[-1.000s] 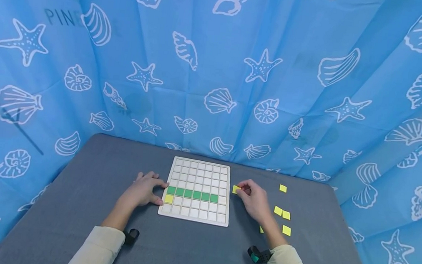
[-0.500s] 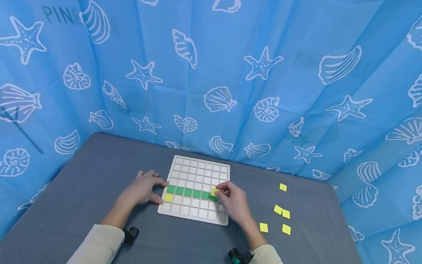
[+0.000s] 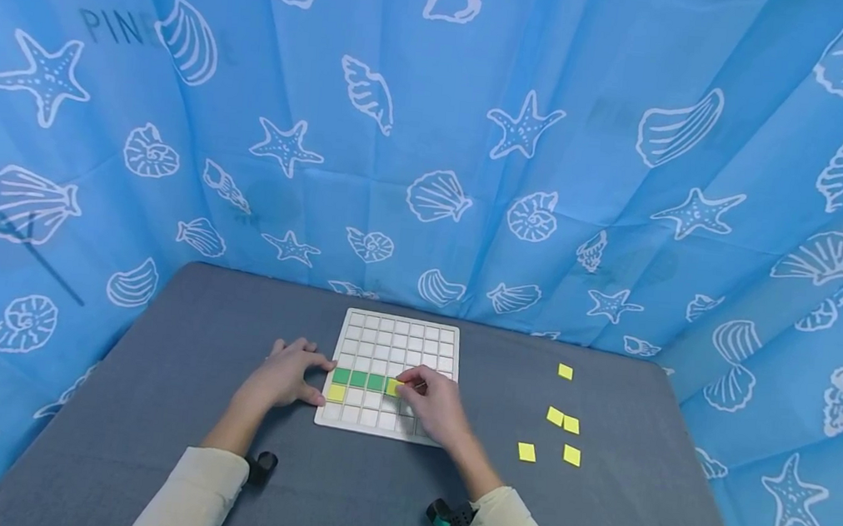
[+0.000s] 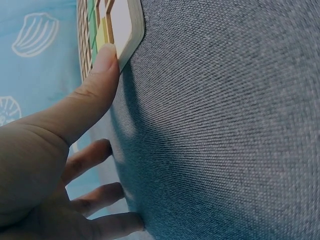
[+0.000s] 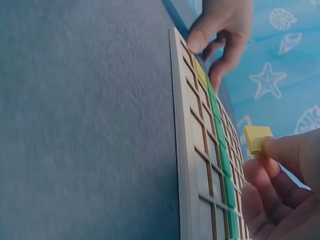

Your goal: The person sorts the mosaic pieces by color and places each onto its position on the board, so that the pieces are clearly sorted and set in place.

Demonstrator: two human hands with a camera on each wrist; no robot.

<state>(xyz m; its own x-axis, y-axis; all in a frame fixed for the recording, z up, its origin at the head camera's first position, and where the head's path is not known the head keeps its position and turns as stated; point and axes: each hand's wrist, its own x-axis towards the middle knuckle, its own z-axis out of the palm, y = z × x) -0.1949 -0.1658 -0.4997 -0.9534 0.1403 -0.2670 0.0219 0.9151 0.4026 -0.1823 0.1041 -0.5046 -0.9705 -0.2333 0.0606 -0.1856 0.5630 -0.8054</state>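
A pale wooden grid board (image 3: 401,328) lies on the table, with a row of green tiles (image 3: 359,378) across it. One yellow tile (image 3: 336,392) sits in the leftmost cell of the row just nearer than the green one. My right hand (image 3: 439,407) pinches another yellow tile (image 5: 257,139) between thumb and fingers, held above the board over the green row; part of that row is hidden behind the hand. At the board's left edge, my left hand (image 3: 287,378) rests with fingers spread, its thumb (image 4: 105,57) touching the rim near the placed yellow tile.
Several loose yellow tiles (image 3: 527,452) lie scattered on the grey table (image 3: 371,492) right of the board. A blue shell-patterned curtain (image 3: 403,128) hangs behind the table and along its sides. Each wrist wears a dark strap-on device (image 3: 448,517).
My right hand has carried the yellow tile leftward from beside the board's right edge to above the green row. The left hand has stayed at the left edge.
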